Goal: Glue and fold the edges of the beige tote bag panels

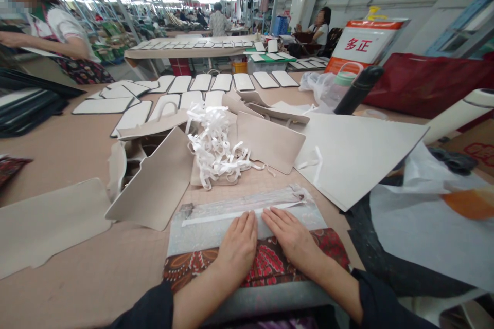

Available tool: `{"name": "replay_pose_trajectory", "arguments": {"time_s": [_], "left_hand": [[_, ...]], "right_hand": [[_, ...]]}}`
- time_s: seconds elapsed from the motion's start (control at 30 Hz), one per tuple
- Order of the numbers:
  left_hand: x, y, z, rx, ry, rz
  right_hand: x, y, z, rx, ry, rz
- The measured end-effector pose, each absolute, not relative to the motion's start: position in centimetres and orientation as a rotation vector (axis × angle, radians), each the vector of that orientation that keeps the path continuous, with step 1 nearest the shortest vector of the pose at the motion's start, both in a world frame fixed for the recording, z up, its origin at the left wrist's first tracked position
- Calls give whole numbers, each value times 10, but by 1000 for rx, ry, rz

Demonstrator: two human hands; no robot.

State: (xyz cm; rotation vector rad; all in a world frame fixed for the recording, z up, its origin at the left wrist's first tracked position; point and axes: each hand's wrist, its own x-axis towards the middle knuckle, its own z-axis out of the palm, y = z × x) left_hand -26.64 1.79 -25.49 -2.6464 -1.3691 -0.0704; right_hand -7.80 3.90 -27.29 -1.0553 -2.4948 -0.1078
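My left hand [237,247] and my right hand [290,236] lie flat side by side, fingers stretched out, on a grey fabric piece [200,231] that overlaps a red patterned fabric [266,262]. My fingertips press along a white strip [216,216] at the fold. Just beyond it lies a zipper in clear plastic [247,199]. A tangle of white tape strips [214,146] sits on beige cut panels [162,180] further out.
Rows of white-faced panels [200,83] cover the far table. A large white sheet [355,154] and a dark roll [358,90] lie to the right, a beige piece [46,223] to the left. Other people work at the far left and back.
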Motion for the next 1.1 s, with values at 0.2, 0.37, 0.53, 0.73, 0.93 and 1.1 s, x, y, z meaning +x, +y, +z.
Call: {"name": "replay_pose_trajectory", "arguments": {"time_s": [0.2,0.37,0.53,0.73,0.93,1.1], "left_hand": [[-260,16,-258,-2719,-1336,-102],[-255,18,-261,-2703,-1376,-132],[-255,20,-260,-2697,-1372,-114],[-257,20,-257,-2665,-1323,-141],[-257,23,-254,-2663,-1388,-126],[-256,25,-250,-2684,-1445,-106]], "right_hand": [[-76,39,-273,-1007,-2404,-102],[-76,40,-276,-1011,-2392,-64],[-76,41,-277,-1043,-2405,-43],[-76,40,-278,-1025,-2385,-50],[-74,45,-279,-1133,-2259,-144],[-74,53,-280,-1204,-2248,-136]]}}
